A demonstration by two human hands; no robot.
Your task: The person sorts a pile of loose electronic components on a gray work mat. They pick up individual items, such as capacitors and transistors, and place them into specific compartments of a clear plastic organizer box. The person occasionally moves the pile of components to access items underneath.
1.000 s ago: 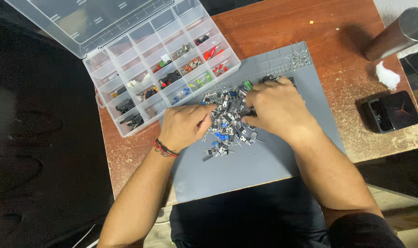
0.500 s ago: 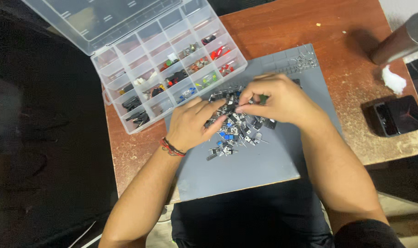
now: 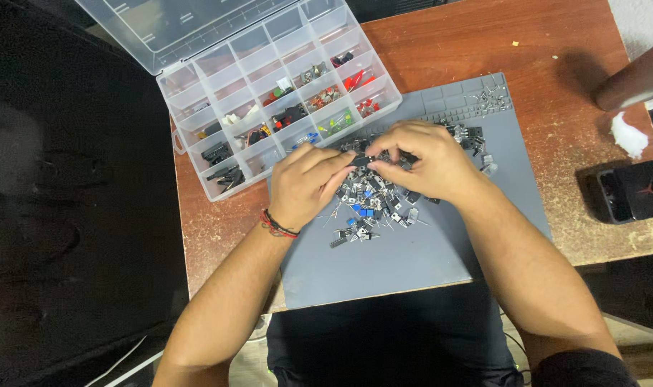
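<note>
Partly hidden under both hands [image 3: 419, 161], the heap of small components [image 3: 373, 204] blurs together.

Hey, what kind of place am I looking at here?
Probably a hobby electronics bench at home: a grey work mat on a worn wooden table, a pile of small electronic parts under both hands, and a clear divided parts box.
</note>
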